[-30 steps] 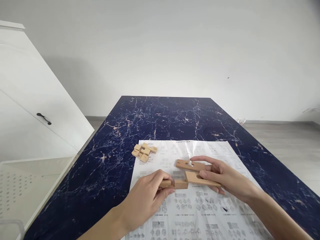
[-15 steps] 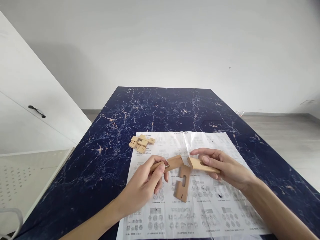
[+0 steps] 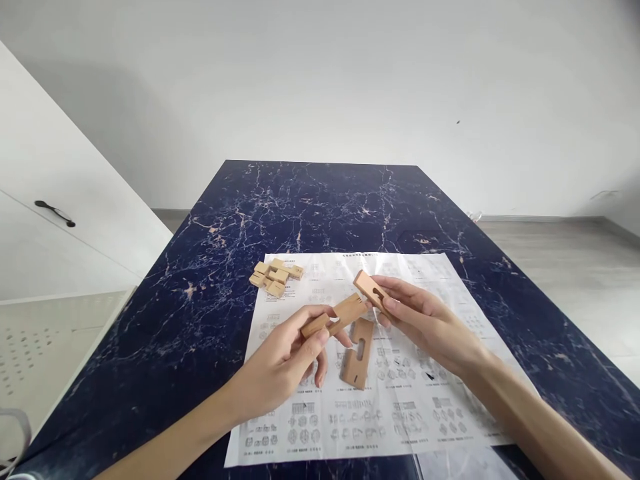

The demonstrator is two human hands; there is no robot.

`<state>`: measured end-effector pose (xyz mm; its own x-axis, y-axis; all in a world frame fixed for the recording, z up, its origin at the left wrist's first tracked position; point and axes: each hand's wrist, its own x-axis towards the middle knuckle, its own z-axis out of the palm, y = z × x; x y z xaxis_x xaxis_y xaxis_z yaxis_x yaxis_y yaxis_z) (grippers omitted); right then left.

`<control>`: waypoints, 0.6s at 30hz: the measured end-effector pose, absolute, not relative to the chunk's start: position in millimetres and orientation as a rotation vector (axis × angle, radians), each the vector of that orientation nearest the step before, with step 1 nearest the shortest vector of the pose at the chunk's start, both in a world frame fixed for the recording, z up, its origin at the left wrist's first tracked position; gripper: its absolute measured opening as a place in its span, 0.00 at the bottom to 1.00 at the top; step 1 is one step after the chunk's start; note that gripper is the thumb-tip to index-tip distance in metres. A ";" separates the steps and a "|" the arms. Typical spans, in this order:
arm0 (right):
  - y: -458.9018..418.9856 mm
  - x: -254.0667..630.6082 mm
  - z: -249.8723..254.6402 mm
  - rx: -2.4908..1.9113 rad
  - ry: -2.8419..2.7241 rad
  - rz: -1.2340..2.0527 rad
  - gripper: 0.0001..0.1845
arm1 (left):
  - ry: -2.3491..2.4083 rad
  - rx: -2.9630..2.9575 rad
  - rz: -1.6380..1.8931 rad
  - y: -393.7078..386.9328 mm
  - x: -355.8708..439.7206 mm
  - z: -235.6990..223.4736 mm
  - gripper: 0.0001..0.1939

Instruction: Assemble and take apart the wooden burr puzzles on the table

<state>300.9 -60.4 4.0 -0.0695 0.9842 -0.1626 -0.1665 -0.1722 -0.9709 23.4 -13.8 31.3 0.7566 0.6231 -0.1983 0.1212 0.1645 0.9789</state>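
My left hand [image 3: 283,360] pinches a flat wooden puzzle piece [image 3: 351,309] that has a notch cut in one side and small marks at its far end. In my right hand [image 3: 425,313] is another wooden puzzle piece [image 3: 369,283] with a slot, tilted up above the first one's tip. The two held pieces are close together; whether they touch I cannot tell. Below them a third notched wooden piece [image 3: 366,360], with a single dark mark, lies flat on the printed instruction sheet [image 3: 360,440].
An interlocked cluster of small wooden blocks [image 3: 277,277] sits at the sheet's upper left corner. Underneath is a dark blue marbled table [image 3: 320,207]. A white cabinet [image 3: 75,167] with a black handle stands to the left, and a pale wall [image 3: 320,80] rises behind.
My right hand has turned its piece from nearly level to slanting upward and shifted it left, over the left piece's end. The left hand keeps its piece. The view has shifted slightly.
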 end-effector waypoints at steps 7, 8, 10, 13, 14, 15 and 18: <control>-68.0 283.7 5.3 -1.151 -1.261 1.255 0.26 | 0.736 1.352 0.366 -16.4 28.3 32.0 0.24; -69.4 280.6 5.4 -1.173 -1.305 1.192 0.25 | 0.751 1.345 0.371 -16.4 29.0 31.8 0.24; -71.7 274.5 4.7 -1.203 -1.377 1.081 0.23 | 0.771 1.334 0.378 -16.4 30.1 31.2 0.24; -73.6 266.6 1.9 -1.224 -1.446 0.948 0.23 | 0.780 1.320 0.395 -16.6 31.3 30.8 0.24; -73.9 264.7 0.8 -1.227 -1.464 0.904 0.24 | 0.780 1.314 0.403 -16.7 31.7 30.7 0.23; -74.1 263.1 -0.4 -1.229 -1.481 0.860 0.24 | 0.780 1.308 0.411 -16.8 32.0 30.7 0.23; -74.5 260.3 -3.2 -1.227 -1.538 0.754 0.28 | 0.777 1.299 0.429 -16.7 33.3 30.9 0.23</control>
